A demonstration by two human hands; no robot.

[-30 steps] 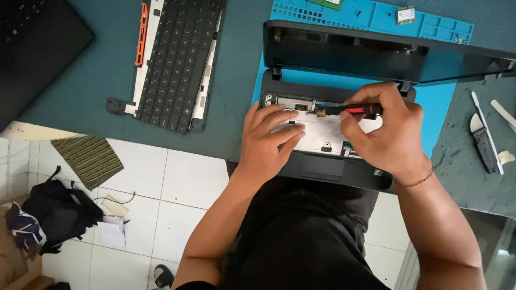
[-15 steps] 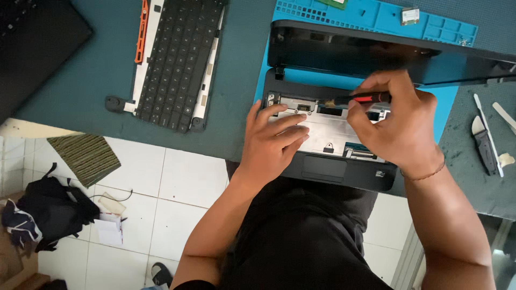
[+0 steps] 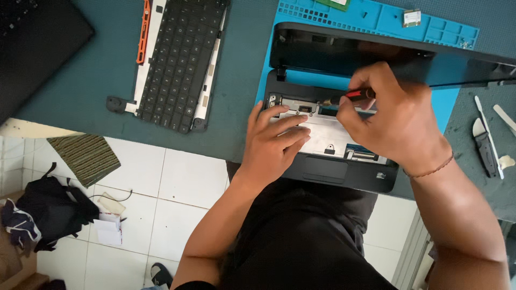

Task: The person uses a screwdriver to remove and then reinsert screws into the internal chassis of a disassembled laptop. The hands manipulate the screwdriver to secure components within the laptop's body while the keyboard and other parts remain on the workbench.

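From the head camera, an opened laptop with its keyboard taken out lies at the near edge of the counter, resting on a blue work mat. Its dark screen lid is tilted back over the mat. The left hand lies flat on the bare metal plate inside the laptop base, fingers spread and pressing down, holding nothing. The right hand has its fingers closed around a red-and-black screwdriver, whose tip points left toward the upper edge of the metal plate, just beside the left fingertips. A thin cord bracelet circles the right wrist.

Well apart to the left lies the removed black keyboard, with an orange strip along its left side. A second dark laptop sits at the counter's far left corner. At the right edge lie a folding knife and white pry tools. Below the counter, on the white tiled floor, lie a striped mat and a black bag.
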